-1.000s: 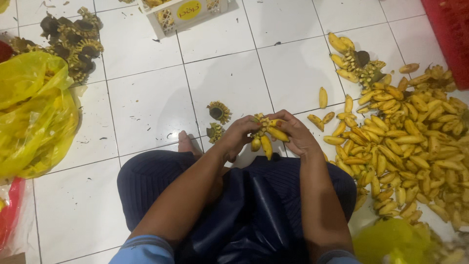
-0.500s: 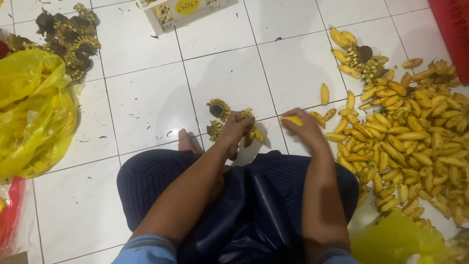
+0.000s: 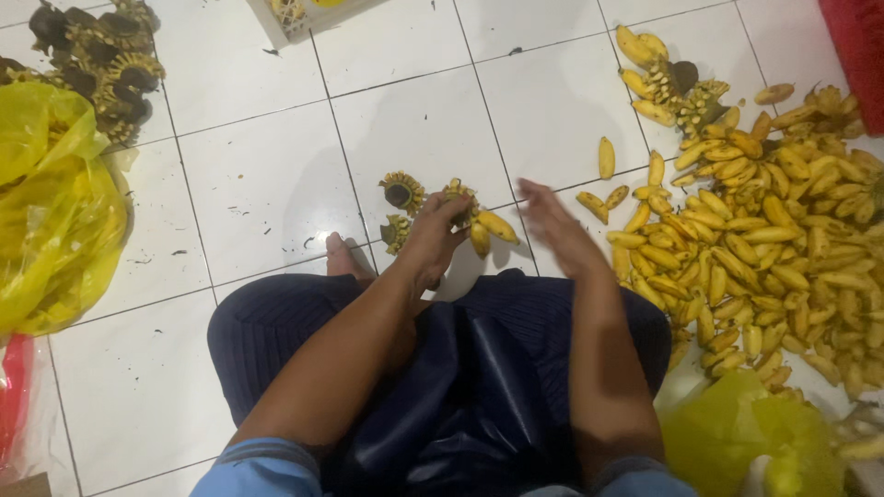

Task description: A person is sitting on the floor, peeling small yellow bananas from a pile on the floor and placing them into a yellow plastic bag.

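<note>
I sit on the white tiled floor (image 3: pixel 258 184) with my knees spread, so everything lies within arm's reach around me. My left hand (image 3: pixel 433 241) is clenched round a small banana cluster (image 3: pixel 474 221) near the middle of the frame, just above my lap; I grip it at the stalk end so the few yellow fruits still attached hang free to the right, easy to get at. My right hand (image 3: pixel 552 225) is released and empty, fingers loosely spread and blurred, hovering between the cluster and the big heap of loose bananas (image 3: pixel 773 248) that fills the right side. That heap sits on my right, the side of the free hand. Two stripped stalk stubs (image 3: pixel 401 207) lie just left of the cluster, apart from the fruit. More dark stubs (image 3: pixel 101 64) are piled at the upper left, above a yellow plastic bag (image 3: pixel 51 212). Another yellow bag (image 3: pixel 746 442) sits at the lower right by my knee.
</note>
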